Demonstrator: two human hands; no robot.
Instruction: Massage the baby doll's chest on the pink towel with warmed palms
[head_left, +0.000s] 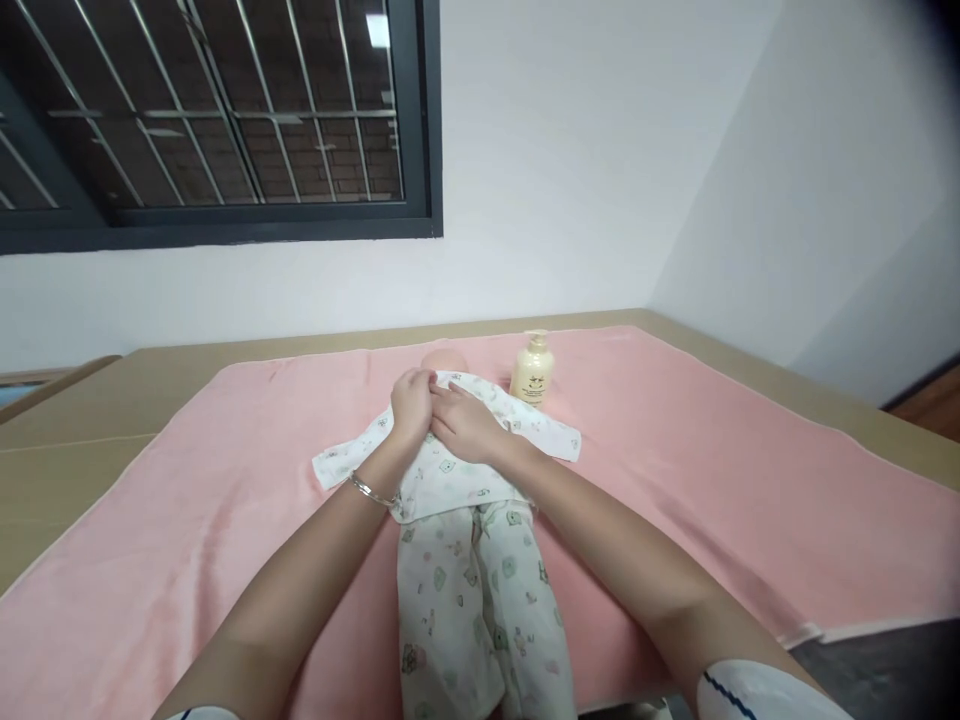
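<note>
A baby doll [444,360] lies on its back on a pink towel [675,470], dressed in a white patterned top [450,470] and matching trousers [480,600]. Both of my hands rest on the doll's chest near the collar. My left hand [411,402], with a silver bracelet at the wrist, has its fingers curled on the fabric of the top. My right hand [466,422] lies beside it, fingers pressed together on the same fabric. The doll's head is mostly hidden behind my hands.
A cream pump bottle [532,368] stands upright on the towel just right of the doll's head. The towel covers a beige table [90,420] set in a white-walled corner. A dark barred window [217,120] is at upper left.
</note>
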